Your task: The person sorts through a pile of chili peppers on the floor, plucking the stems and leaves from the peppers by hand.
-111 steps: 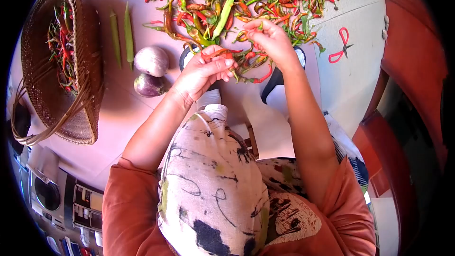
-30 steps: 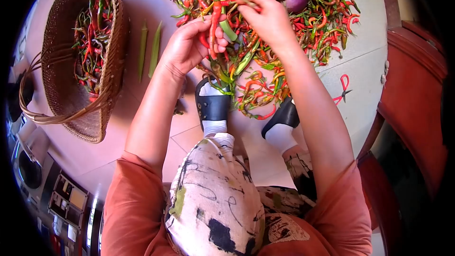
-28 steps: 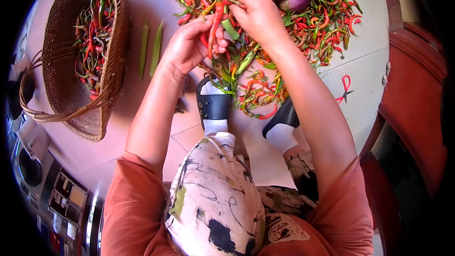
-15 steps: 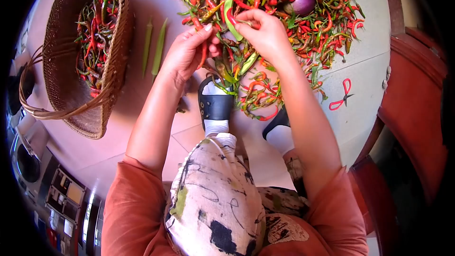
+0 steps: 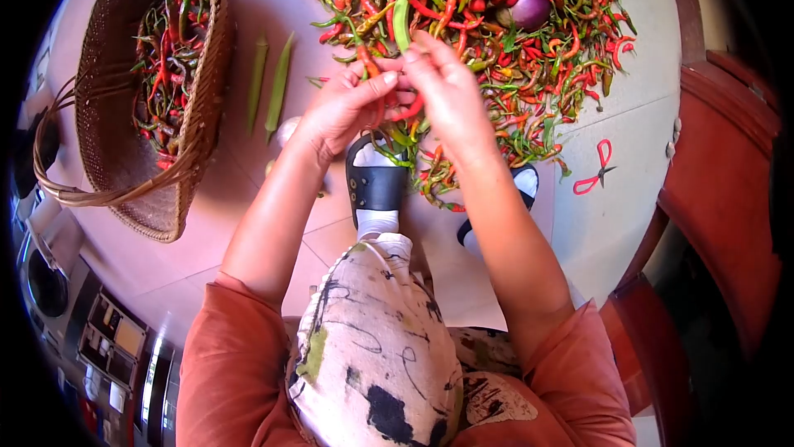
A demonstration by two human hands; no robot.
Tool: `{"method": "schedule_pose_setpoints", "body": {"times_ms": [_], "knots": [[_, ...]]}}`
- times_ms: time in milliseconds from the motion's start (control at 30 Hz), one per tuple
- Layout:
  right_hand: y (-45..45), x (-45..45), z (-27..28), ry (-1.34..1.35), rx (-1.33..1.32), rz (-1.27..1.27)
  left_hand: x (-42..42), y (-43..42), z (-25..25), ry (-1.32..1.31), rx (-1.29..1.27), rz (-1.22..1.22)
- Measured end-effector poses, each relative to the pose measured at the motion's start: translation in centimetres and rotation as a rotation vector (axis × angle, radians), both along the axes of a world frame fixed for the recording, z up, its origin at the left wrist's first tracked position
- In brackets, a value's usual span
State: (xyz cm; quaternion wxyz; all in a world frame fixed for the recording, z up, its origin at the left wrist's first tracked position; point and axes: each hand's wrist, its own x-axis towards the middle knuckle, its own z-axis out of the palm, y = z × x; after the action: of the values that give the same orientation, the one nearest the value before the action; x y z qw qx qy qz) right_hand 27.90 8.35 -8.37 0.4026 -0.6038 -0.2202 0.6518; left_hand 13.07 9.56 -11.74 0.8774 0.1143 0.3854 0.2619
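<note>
My left hand [image 5: 343,112] is closed around red chili peppers; one of them shows beneath its fingers. My right hand [image 5: 447,91] has met it over the front of the chili pile [image 5: 571,58], its fingers pinched together and slightly blurred. A curved red chili pepper [image 5: 410,108] lies between the two hands, and the right fingers seem to be on it, though their tips are partly hidden. Just beyond the right fingertips, a pale green okra pod [image 5: 402,21] rests on the pile.
To the left stands a wicker basket [image 5: 203,83] with chilies [image 5: 169,75] inside. Two okra pods [image 5: 279,87] lie beside it on the tiled floor. A purple eggplant [image 5: 530,9] sits in the pile, and red-handled scissors [image 5: 594,174] lie to the right. My sandaled foot [image 5: 376,182] is below my hands.
My right hand has moved down and left to my left hand, bringing a red chili pepper with it. My left hand has shifted only slightly. A pale round thing now shows beside my left wrist.
</note>
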Motion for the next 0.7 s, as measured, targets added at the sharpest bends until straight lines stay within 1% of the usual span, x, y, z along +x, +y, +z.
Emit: {"method": "schedule_pose_setpoints", "body": {"times_ms": [33,67,100,133,167,200,233,267,300,333,367,400,433,467,500,533,567,600,633,667,700], "knots": [[0.3,-0.4,0.3,-0.342,0.120,0.266,-0.1,-0.1,-0.1,0.027,-0.012,0.015],[-0.3,-1.4,0.2,-0.590,0.275,0.326,0.0,-0.3,-0.2,0.053,-0.025,0.031],[-0.4,-1.8,0.7,-0.635,0.352,0.398,0.5,-0.5,0.0,0.113,-0.028,0.101],[-0.2,-2.1,1.2,-0.680,0.432,0.470,0.3,-0.5,0.1,0.115,-0.024,0.105],[0.0,-2.0,1.7,-0.691,0.435,0.503,-0.1,-0.4,0.4,0.113,-0.015,0.159],[0.5,-1.5,1.3,-0.592,0.465,0.375,-0.5,-0.3,0.7,0.112,-0.005,0.215],[1.2,-0.7,0.8,-0.531,0.363,0.249,-1.1,0.3,1.9,0.076,0.119,0.214],[2.0,0.3,0.1,-0.468,0.258,0.125,-1.8,0.7,3.6,0.105,0.129,0.249],[2.5,1.2,-0.5,-0.468,0.228,0.119,-3.2,1.5,5.5,0.075,0.178,0.284],[3.1,2.1,-1.3,-0.470,0.200,0.110,-4.4,2.2,7.8,0.116,0.250,0.382],[3.1,2.7,-4.0,-0.581,0.249,0.184,-5.9,3.0,9.2,0.027,0.354,0.526],[3.3,2.6,-4.7,-0.581,0.245,0.257,-7.4,4.1,10.4,-0.245,0.305,0.720],[3.6,2.1,-4.7,-0.617,0.246,0.309,-9.3,4.9,10.6,-0.518,0.334,0.785],[3.9,1.6,-4.7,-0.650,0.248,0.360,-11.3,5.5,10.5,-0.575,0.259,0.999],[4.1,1.1,-5.8,-0.719,0.307,0.408,-12.3,5.8,10.2,-0.541,0.258,1.032],[4.3,0.4,-5.8,-0.781,0.323,0.441,-12.9,5.9,9.6,-0.509,0.256,1.064],[4.3,0.0,-5.7,-0.918,0.342,0.547,-13.1,5.9,8.7,-0.431,0.357,1.045],[4.3,-0.3,-5.4,-1.055,0.355,0.655,-13.1,6.2,8.1,-0.429,0.356,1.039],[4.3,-0.5,-5.3,-1.051,0.345,0.653,-13.2,6.3,7.5,-0.416,0.304,1.082],[4.3,-0.7,-5.1,-1.109,0.351,0.698,-13.3,6.3,6.9,-0.401,0.248,1.127],[4.1,-0.7,-5.1,-1.169,0.359,0.743,-13.4,6.6,6.6,-0.447,0.192,1.128]]}}
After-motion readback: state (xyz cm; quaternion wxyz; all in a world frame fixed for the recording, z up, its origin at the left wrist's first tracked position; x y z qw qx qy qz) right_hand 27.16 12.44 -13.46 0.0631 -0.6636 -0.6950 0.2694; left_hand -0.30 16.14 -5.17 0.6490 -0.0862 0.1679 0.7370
